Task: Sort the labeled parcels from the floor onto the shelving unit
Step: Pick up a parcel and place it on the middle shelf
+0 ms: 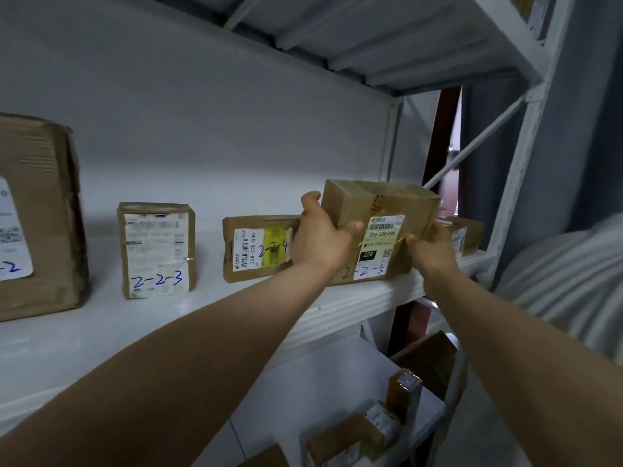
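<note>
my forearms (188, 358) reach up nearest the lens. the white metal shelving unit (354, 298) looks partly filled. the taped cardboard 2-2-5 parcel (381, 210) sits at its front edge, right of the 2-2-4 parcel (256, 251) and 2-2-3 parcel (156, 251), already placed. my left hand (320, 237) and right hand (433, 249) have fingers clamped on its ends. the floor is unseen, so i can't judge what's left.

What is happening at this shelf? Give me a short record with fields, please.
Held item: box marked 2-2-5
Left hand: grips the box's left side
Right hand: grips its right lower corner
Place: front edge of the white shelf, right of box 2-2-4
Others in the row: box 2-2-3, small box at far right
</note>
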The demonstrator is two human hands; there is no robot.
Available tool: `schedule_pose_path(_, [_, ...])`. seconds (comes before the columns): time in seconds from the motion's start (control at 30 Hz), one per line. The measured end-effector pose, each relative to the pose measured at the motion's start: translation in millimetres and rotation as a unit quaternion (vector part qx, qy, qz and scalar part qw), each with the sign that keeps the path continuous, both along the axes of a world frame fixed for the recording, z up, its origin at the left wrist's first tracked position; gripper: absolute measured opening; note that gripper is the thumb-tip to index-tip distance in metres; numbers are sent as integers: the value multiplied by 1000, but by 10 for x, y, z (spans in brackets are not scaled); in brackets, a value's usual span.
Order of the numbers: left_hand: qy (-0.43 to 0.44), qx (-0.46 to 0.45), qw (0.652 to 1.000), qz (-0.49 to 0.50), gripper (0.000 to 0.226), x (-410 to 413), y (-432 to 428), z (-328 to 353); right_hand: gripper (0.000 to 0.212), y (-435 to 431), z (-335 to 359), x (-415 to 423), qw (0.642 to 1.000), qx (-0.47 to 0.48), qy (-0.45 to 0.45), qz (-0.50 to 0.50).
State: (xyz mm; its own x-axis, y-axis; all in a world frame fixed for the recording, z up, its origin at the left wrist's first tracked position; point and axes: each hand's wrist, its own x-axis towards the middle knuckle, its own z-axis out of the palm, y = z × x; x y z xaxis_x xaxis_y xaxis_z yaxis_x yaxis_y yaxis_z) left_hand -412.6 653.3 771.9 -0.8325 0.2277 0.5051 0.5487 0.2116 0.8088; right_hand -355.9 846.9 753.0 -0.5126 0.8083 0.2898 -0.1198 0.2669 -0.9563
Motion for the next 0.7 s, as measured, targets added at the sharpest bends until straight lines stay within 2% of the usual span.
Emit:
schedule_pose_path(0.1, [3,-6,1000,12,64,-76,98,-38,46,79,-66,-153,1000,-15,-8,-16])
schedule_pose_path(0.23, [15,-35,999,16,55,-206,223,-58,42,205,-60,-350,999,-24,-27,-20])
schedule_pose_path(0.53, [38,-69,995,58,62,-467,390,-103,29,385,-53,-721,1000,2,-10,20])
schedule_pose_path(0.7, [110,-90,987,76,66,-480,433,-235,39,517,-207,-770,998,65,3,6])
